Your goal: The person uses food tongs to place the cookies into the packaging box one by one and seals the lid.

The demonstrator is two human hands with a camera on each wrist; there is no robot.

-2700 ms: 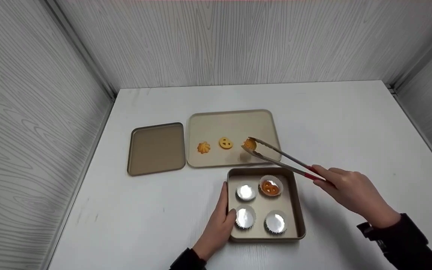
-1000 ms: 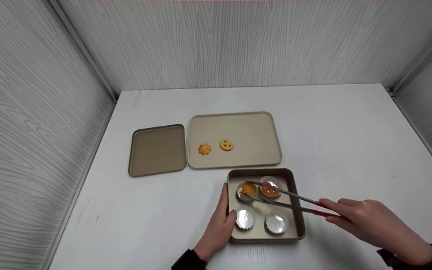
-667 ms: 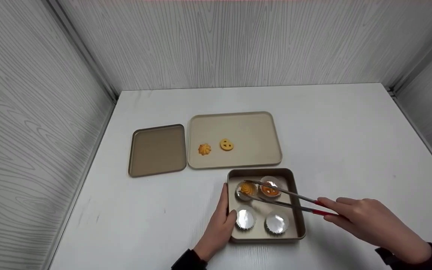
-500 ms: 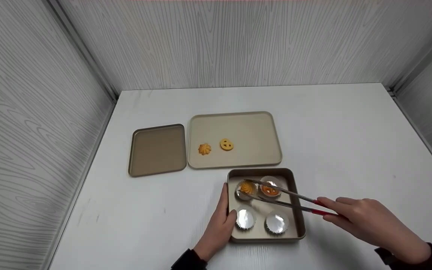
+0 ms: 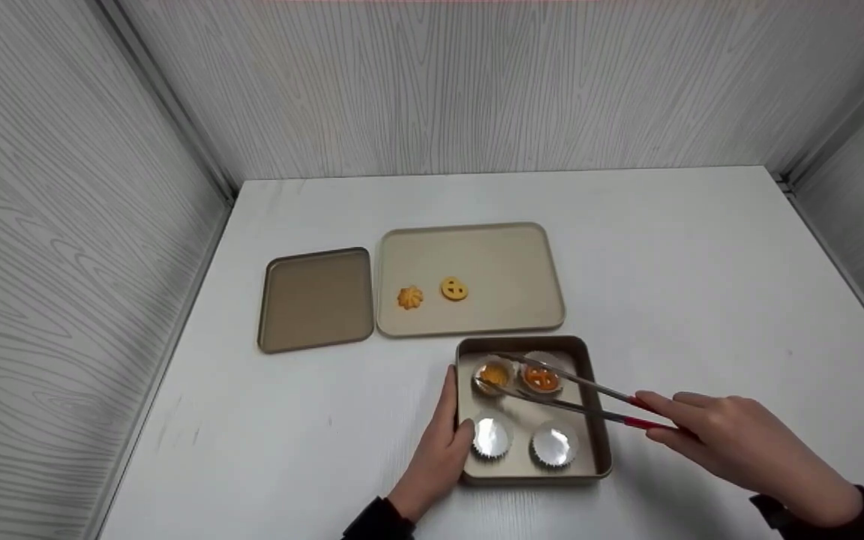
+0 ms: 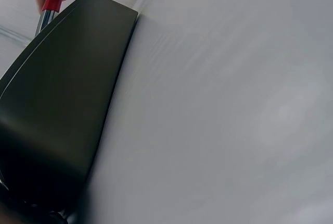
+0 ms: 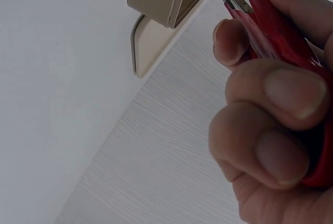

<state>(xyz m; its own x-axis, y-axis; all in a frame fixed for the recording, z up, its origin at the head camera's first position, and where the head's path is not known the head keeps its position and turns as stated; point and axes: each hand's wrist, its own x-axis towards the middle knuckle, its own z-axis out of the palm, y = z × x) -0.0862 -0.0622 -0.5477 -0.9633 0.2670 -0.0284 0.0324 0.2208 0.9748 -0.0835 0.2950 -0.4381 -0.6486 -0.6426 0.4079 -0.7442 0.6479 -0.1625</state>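
A square, deep-walled baking tin (image 5: 520, 435) with bronze sides and a paler floor. Long metal tongs (image 5: 582, 410) with red grips. Four ruffled cups (image 5: 492, 439) with silvery bases, two by two inside the tin. In the back-left one, a swirled golden cookie (image 5: 494, 373) between the spread tong tips, contact too small to tell; in the back-right one, a holed orange-brown cookie (image 5: 541, 379).

Tin held at its left wall by the left hand (image 5: 438, 450), thumb over the rim. Tongs clasped in the curled right hand (image 5: 739, 435), out beyond the tin's right wall and well apart from both cups' cookies.

All around, pale wood-grain panels (image 5: 432, 82); underneath, a white table (image 5: 312, 420). Behind the tin, a large beige tray (image 5: 492, 262); just left of that, a smaller brown tray (image 5: 316, 304). On the beige one, a flower-shaped cookie (image 5: 410, 298) beside a yellow cookie (image 5: 454, 289) with holes. In the way: tongs slanting over the tin's right wall, partly covering the back-right cup.
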